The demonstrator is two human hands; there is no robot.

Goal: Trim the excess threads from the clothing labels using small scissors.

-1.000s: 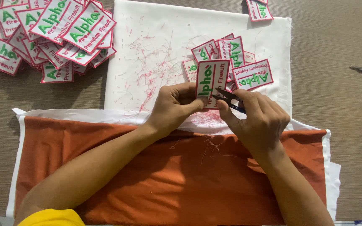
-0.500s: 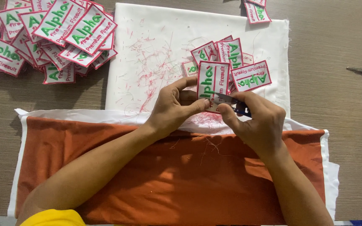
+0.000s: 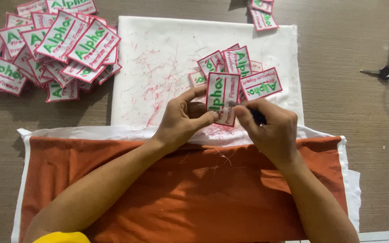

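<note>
patch (image 3: 222, 96) is sitting mid-frame, left hand (image 3: 183, 119) pinching its edge, right hand (image 3: 271, 130) clamping a dark tool (image 3: 257, 118) beside it. looking risky: tool could be nicking the red border if the patch is tilting.

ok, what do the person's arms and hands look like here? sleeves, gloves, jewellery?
Both forearms are bare from the elbow down, with no gloves, rings, watch or bracelets visible on the left hand or right hand. A bit of yellow sleeve shows at the bottom edge by the left arm. Nothing worn shows on the right arm. Nails look short and unpainted.
</note>
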